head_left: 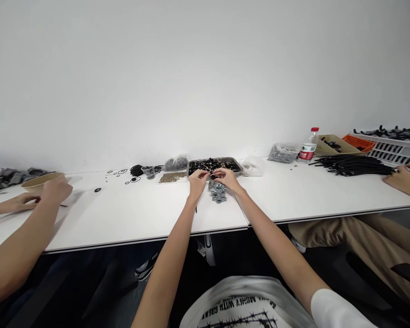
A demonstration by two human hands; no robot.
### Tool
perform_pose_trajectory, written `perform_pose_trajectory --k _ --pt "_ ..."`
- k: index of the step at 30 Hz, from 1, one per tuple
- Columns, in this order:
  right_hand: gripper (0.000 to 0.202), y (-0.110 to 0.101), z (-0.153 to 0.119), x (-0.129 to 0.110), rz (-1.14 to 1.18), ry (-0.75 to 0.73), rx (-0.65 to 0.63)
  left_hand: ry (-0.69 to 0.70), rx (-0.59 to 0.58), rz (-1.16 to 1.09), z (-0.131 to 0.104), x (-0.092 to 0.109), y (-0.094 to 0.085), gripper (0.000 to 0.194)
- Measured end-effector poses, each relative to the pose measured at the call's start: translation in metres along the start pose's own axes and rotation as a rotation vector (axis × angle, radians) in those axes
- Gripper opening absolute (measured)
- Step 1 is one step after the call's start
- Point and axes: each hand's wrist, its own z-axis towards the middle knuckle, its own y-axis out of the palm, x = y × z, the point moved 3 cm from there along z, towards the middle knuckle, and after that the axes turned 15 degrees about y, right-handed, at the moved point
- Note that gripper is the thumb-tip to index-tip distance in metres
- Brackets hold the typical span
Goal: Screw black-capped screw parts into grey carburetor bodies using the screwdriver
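My left hand (pixel 198 181) and my right hand (pixel 227 178) meet at the middle of the white table, just in front of a metal tray (pixel 239 166) of black parts. The fingers of both are pinched together around something small and dark, too small to name. Right below my fingertips a grey metal carburetor body (pixel 219 195) rests on the table, its round opening facing up. My right hand partly covers its upper end. Beside my left wrist lies a thin dark stick (pixel 196 209), mostly hidden by the arm.
Left of the tray are brass pieces (pixel 172 177), a plastic cup (pixel 149 171) and black rings (pixel 135 179). Bagged parts (pixel 282 153), a bottle (pixel 308 146) and black hoses (pixel 351 165) lie right. Co-workers' hands (pixel 56 189) work at both sides, the left one near a beige bowl (pixel 37 181).
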Motion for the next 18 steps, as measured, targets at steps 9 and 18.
perform_pose_trajectory --k 9,18 --pt "0.031 0.0043 -0.0019 -0.0061 0.075 0.020 0.012 0.113 -0.108 0.047 -0.0006 -0.0059 0.0043 0.010" --pt "0.040 0.0079 -0.0021 -0.0044 0.234 0.073 0.030 0.161 -0.160 0.079 -0.0026 -0.0062 0.0050 0.012"
